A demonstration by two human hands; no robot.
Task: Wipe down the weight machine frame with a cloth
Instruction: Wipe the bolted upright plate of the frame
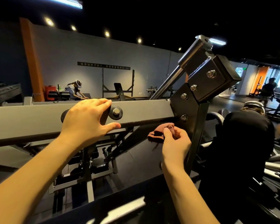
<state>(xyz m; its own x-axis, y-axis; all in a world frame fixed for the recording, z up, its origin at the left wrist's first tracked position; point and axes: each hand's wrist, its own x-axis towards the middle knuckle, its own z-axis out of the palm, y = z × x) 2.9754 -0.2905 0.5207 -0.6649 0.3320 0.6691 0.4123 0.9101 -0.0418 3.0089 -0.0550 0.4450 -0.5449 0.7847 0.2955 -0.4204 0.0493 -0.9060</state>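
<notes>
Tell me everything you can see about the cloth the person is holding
The cloth is a small reddish-brown rag, soft and bunched into folds rather than spread flat. The right hand pinches it between thumb and curled fingers, so part of it is hidden. Its upper end is pushed up under the grey frame beam, beside the black bolted bracket, while its left part hangs free below the beam. A thin strand seems to dangle beneath it.
</notes>
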